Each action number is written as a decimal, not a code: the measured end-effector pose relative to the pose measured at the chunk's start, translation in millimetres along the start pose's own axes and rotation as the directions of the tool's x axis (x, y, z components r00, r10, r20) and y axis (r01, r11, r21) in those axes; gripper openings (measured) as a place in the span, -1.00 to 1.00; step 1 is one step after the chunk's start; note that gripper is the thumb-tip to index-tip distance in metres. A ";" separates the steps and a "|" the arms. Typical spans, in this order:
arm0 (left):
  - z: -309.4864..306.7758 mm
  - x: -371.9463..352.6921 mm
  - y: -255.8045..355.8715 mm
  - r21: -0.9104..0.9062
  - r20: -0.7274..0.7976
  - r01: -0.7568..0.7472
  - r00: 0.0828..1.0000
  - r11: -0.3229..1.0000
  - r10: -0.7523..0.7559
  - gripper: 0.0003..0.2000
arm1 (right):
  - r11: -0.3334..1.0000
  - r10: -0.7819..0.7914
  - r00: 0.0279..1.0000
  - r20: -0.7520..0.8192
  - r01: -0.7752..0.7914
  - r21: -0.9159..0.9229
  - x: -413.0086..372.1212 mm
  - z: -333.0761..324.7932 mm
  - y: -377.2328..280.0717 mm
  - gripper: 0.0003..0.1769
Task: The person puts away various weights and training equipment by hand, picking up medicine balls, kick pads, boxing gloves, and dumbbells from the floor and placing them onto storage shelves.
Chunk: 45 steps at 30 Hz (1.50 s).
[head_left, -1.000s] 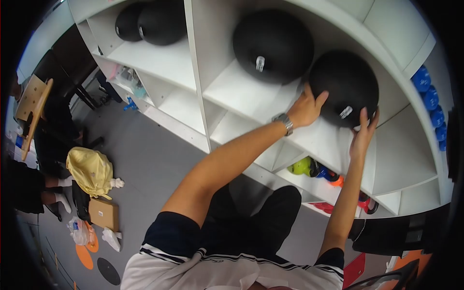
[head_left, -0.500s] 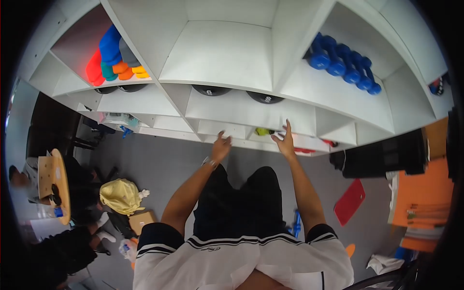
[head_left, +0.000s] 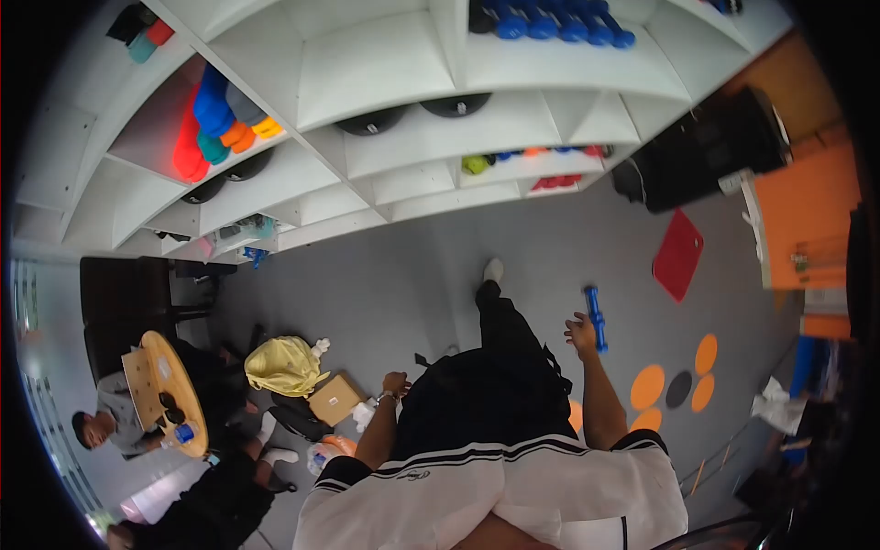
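Observation:
My right hand (head_left: pixel 581 335) is out to the right with its fingers apart, holding nothing. Just past its fingertips shows a blue dumbbell (head_left: pixel 596 319), which appears to lie on the grey floor below; the gap between them cannot be judged. Low beside my dark shorts, my left hand (head_left: pixel 396 383) has its fingers curled in, and nothing shows in it. On the white shelf unit (head_left: pixel 376 69) ahead, a row of blue dumbbells (head_left: pixel 573 27) fills one upper compartment. Black domed objects (head_left: pixel 456 105) rest on the shelf beneath.
A red mat (head_left: pixel 678 257) lies at right, near a black case (head_left: pixel 706 156). Orange discs (head_left: pixel 647 387) are on the floor. At left are a yellow bag (head_left: pixel 284 367), a cardboard box (head_left: pixel 336 400) and a round table (head_left: pixel 174 394) with a seated person.
Both hands have come down and back from the shelf's lower compartments. The view has shifted: the shelf sits higher and farther off, more floor shows, and one foot is stepped forward.

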<state>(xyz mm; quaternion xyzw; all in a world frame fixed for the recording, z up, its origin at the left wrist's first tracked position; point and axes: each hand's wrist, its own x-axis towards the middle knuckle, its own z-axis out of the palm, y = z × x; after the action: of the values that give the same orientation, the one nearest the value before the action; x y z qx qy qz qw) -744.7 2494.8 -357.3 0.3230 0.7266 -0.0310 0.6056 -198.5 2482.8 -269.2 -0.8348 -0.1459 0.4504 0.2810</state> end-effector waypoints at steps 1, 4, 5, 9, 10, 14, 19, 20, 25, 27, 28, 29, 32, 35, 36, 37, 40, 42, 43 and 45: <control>0.5 -13.0 3.4 0.053 0.039 0.116 0.992 0.992 -0.118 -0.66 | 1.000 0.006 1.000 -0.001 -0.006 0.001 -26.5 -0.4 24.6 -0.40; -10.5 -35.2 -6.5 0.101 0.003 -0.061 0.998 0.993 0.061 -0.67 | 1.000 -0.002 0.996 0.087 0.005 -0.029 -88.9 2.4 115.4 -0.42; -12.2 -44.2 6.4 0.077 -0.075 -0.099 0.992 0.992 0.105 -0.68 | 0.986 0.001 0.993 0.118 0.019 -0.167 -104.5 0.3 145.1 -0.44; -19.4 -52.3 13.3 0.096 -0.002 -0.151 0.988 0.984 0.151 -0.70 | 0.993 0.102 0.994 0.031 -0.100 -0.069 -192.1 -7.9 191.0 -0.45; -20.0 -51.2 12.8 0.190 0.025 -0.170 0.985 0.967 0.168 -0.70 | 0.990 0.138 0.990 -0.007 -0.138 0.039 -213.0 -7.2 203.9 -0.46; -6.6 -44.1 22.7 0.397 0.116 -0.223 0.974 0.890 0.193 -0.71 | 0.928 0.218 0.967 -0.134 -0.162 0.336 -278.7 -5.7 257.6 -0.50; 61.7 -72.9 50.7 0.629 0.279 -0.360 0.932 0.690 0.232 -0.74 | 0.856 0.312 0.907 -0.283 -0.139 0.498 -381.1 1.1 349.9 -0.52; 84.2 -80.0 51.0 0.654 0.327 -0.396 0.916 0.644 0.231 -0.73 | 0.854 0.327 0.887 -0.325 -0.131 0.503 -400.6 2.2 377.9 -0.52; 203.7 -122.4 22.6 0.670 0.525 -0.543 0.829 0.506 0.194 -0.72 | 0.735 0.492 0.780 -0.387 -0.133 0.664 -494.0 25.5 523.2 -0.51; 249.8 -138.0 -15.2 0.619 0.568 -0.568 0.801 0.542 0.191 -0.73 | 0.696 0.576 0.707 -0.410 -0.162 0.699 -544.5 30.1 575.3 -0.51; 273.3 -146.1 -25.1 0.594 0.593 -0.586 0.782 0.550 0.192 -0.74 | 0.685 0.610 0.670 -0.424 -0.175 0.707 -567.3 36.9 600.3 -0.52; 297.3 -159.4 -39.5 0.615 0.610 -0.585 0.778 0.529 0.151 -0.75 | 0.675 0.639 0.631 -0.440 -0.186 0.714 -588.4 41.5 623.5 -0.52; 358.1 -212.7 -101.8 0.694 0.637 -0.589 0.770 0.414 0.026 -0.75 | 0.507 0.781 0.507 -0.365 -0.173 0.844 -655.2 35.9 677.5 -0.53; 407.5 -224.7 -148.8 0.718 0.674 -0.638 0.737 0.279 -0.051 -0.77 | 0.357 0.860 0.424 -0.282 -0.105 0.928 -702.9 22.9 717.6 -0.55; 424.3 -235.5 -161.6 0.713 0.691 -0.674 0.722 0.194 -0.029 -0.79 | 0.338 0.871 0.405 -0.276 -0.089 0.937 -714.7 15.5 733.9 -0.55; 441.9 -243.9 -169.3 0.736 0.674 -0.662 0.737 0.143 -0.054 -0.79 | 0.321 0.882 0.387 -0.269 -0.073 0.944 -722.4 8.8 747.8 -0.55; 506.6 -270.4 -194.9 0.783 0.621 -0.623 0.779 0.011 -0.092 -0.78 | 0.268 0.904 0.352 -0.242 -0.029 0.963 -738.5 -12.2 790.8 -0.55; 554.9 -286.3 -212.1 0.801 0.593 -0.597 0.801 -0.043 -0.080 -0.78 | 0.277 0.909 0.327 -0.259 -0.009 0.961 -746.4 -26.0 816.7 -0.55; 583.5 -295.1 -222.8 0.808 0.580 -0.584 0.811 -0.070 -0.078 -0.78 | 0.279 0.911 0.314 -0.266 0.003 0.960 -749.3 -32.8 829.0 -0.55; 651.5 -316.9 -249.3 0.819 0.556 -0.561 0.828 -0.124 -0.072 -0.77 | 0.247 0.927 0.281 -0.248 0.040 0.968 -759.9 -51.8 852.9 -0.55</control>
<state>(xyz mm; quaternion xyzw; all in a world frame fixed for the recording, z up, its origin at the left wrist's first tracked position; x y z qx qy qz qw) -292.5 1876.9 -330.8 0.7753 0.2359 -0.4974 0.3096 -582.6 1406.0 -249.7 -0.6501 0.5666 0.0510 0.5037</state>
